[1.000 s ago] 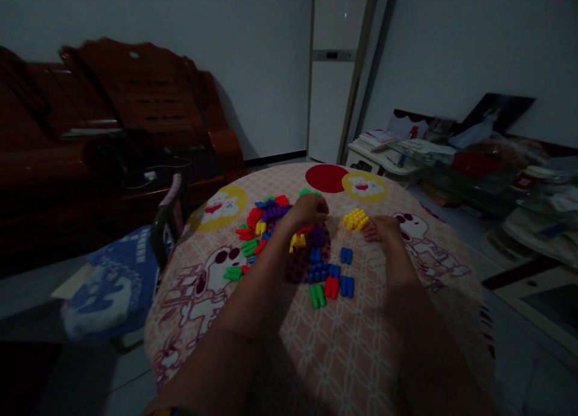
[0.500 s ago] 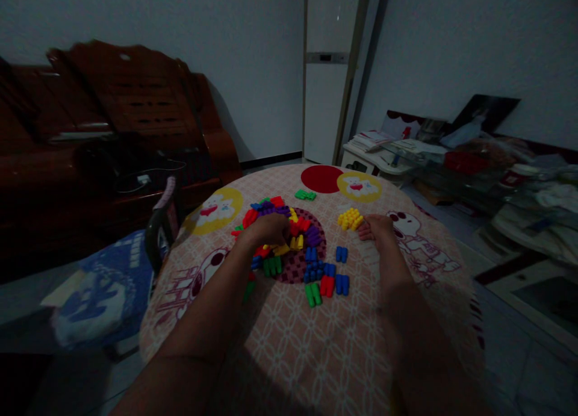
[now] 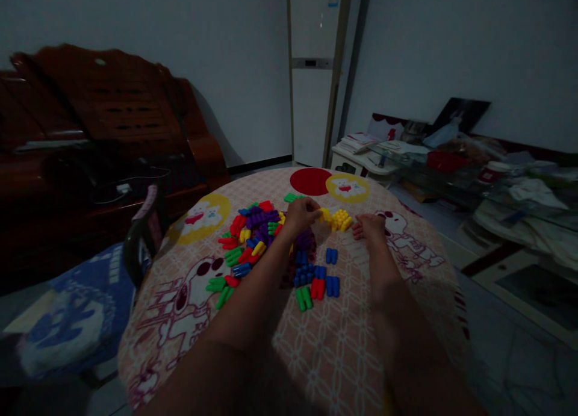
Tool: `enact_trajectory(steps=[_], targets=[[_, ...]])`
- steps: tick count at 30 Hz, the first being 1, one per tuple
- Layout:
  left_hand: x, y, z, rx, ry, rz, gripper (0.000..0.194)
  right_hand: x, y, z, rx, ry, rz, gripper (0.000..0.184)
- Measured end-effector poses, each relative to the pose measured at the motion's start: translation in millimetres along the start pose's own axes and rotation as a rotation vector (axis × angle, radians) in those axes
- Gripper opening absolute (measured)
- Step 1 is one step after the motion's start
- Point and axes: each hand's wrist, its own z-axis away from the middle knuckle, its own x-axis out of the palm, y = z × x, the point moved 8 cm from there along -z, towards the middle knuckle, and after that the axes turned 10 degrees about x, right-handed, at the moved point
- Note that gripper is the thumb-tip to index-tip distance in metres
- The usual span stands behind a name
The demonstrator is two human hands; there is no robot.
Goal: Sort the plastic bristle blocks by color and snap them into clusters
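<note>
My left hand point(image 3: 302, 215) reaches over the table, its fingertips pinching a yellow toy block point(image 3: 324, 215). That block is beside a cluster of yellow blocks point(image 3: 342, 220), though I cannot tell whether they are joined. Just right of the cluster is my right hand point(image 3: 369, 226), fingers loosely curled and apart, the fingertips at its edge; contact is unclear. A mixed pile of blocks point(image 3: 259, 220) lies left, partly hidden by my left forearm. Nearer me are a blue block cluster point(image 3: 304, 275), a red block point(image 3: 318, 288) and a green block point(image 3: 304, 298).
A patterned cloth covers the round table point(image 3: 334, 344). A chair point(image 3: 85, 313) with a blue cover stands at the left, before a wooden sofa point(image 3: 121, 103). Along the right wall, a glass-topped stand point(image 3: 415, 169) carries papers and clutter. A green block point(image 3: 292, 197) lies beyond my left hand.
My left hand has moved from the pile rightward to the yellow cluster, now with a yellow block in its fingers. My right hand stays beside the cluster. The view has shifted slightly.
</note>
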Motion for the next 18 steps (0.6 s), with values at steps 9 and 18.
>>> enact_trajectory(steps=[9,18], targets=[[4.8,-18,-3,-0.048,0.203,0.284,0.015,-5,-6,-4,-0.057,0.007,-0.064,0.014],[27.1,-4,4,-0.090,0.104,0.761,0.026,37,-47,40,-0.301,-0.481,0.011,0.030]])
